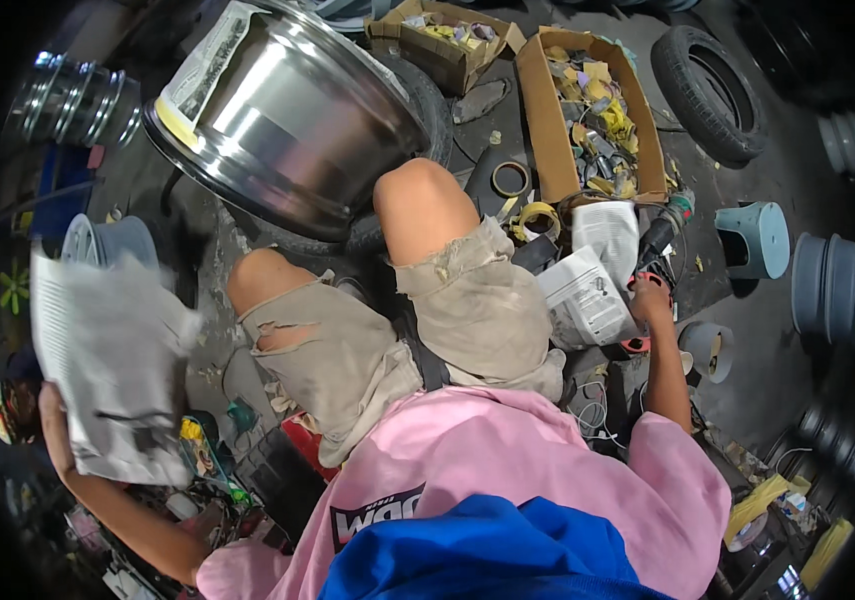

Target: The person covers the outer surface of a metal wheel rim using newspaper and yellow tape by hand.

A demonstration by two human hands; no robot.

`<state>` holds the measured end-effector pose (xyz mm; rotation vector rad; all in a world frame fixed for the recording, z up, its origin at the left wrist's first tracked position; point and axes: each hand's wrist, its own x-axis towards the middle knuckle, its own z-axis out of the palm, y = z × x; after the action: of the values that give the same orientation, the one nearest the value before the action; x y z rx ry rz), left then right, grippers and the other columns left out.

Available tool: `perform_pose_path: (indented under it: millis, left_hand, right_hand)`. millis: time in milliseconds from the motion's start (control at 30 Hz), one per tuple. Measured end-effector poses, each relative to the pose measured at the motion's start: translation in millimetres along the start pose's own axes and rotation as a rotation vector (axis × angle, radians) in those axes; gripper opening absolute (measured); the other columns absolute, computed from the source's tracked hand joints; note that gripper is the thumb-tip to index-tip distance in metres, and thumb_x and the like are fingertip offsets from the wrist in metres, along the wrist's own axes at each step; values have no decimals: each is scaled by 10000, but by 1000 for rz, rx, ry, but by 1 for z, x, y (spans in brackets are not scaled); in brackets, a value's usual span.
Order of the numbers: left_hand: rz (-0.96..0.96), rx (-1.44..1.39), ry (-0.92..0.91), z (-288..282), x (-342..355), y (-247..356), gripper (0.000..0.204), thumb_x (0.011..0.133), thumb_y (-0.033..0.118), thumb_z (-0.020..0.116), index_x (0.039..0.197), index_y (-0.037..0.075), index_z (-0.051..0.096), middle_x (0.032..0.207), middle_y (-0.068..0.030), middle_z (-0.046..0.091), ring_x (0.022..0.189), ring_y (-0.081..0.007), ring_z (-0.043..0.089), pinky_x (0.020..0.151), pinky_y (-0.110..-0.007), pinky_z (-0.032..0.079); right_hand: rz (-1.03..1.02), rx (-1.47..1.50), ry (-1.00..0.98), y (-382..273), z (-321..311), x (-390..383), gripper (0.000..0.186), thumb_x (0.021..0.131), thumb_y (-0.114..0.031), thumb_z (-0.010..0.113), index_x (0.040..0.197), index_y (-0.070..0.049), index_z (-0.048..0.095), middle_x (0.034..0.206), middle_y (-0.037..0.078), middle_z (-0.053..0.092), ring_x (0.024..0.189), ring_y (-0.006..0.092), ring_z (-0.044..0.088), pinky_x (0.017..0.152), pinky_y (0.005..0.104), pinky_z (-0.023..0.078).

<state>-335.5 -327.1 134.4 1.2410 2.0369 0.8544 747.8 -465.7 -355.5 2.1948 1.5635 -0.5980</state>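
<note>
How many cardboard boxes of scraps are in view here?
2. The long box stands right of centre near the top; the smaller box is to its left, up and right of the shiny wheel. Dark edges may hide others.

– Which surface carries the things around you?
– The dark grey floor. Ahead of you it bears a long cardboard box and a smaller carton.
– And farther right?
– A black tyre, a pale-blue stool and a grey wheel rim.
</note>
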Motion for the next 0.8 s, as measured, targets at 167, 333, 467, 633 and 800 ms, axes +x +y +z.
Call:
perform_pose_path:
  millis: [167, 333, 467, 633, 800]
  left_hand:
    - [6, 361, -916, 280, -128, 162, 525, 927, 442, 754, 1042, -70, 723, 792, -32, 683, 726, -88, 574, 638, -311, 469]
    - [305, 380, -1095, 373, -127, 196, 300, 946, 255, 759, 962, -39, 699, 780, -132, 665, 704, -196, 618, 667, -337, 485]
    - [409, 394, -1232, 459, -100, 221, 378, 1005, 342, 663, 1090, -26, 686, 975, -160, 703, 898, -232, 664, 790, -366, 513]
    - [760, 233, -1110, 562, -98, 179, 438, 989, 349, 664, 1239, -10, 681, 1132, -207, 724, 1056, -356, 673, 931, -406, 514]
    - [427, 327, -1147, 541, -74, 184, 528, 957, 465, 695, 1177, -16, 698, 813, -108, 698, 708, -199, 637, 666, -326, 501]
  right_hand:
    - [82, -96, 415, -61, -118, -16, 648, 676, -374, 913, 1169, -32, 670, 1232, 171, 674, 1023, 433, 675, 865, 520, 552]
    - [-437, 622, 474, -207, -154, 78, 232, 848, -248, 781, 943, -44, 723, 916, 141, 693, 904, 355, 695, 781, 458, 537]
    - [-455, 200, 559, -253, -25, 215, 211, 947, -265, 618, 1016, -106, 740, 1204, 134, 660, 1118, 359, 645, 853, 502, 538]
    - [-330, -144, 600, -246, 42, 283, 259, 956, -325, 569, 1041, -167, 756, 1288, 62, 637, 1201, 290, 553, 880, 488, 472]
    - [-416, -264, 499, -237, 24, 272, 337, 970, -329, 563, 1203, -116, 680, 1266, 44, 674, 1232, 239, 571, 942, 493, 434]
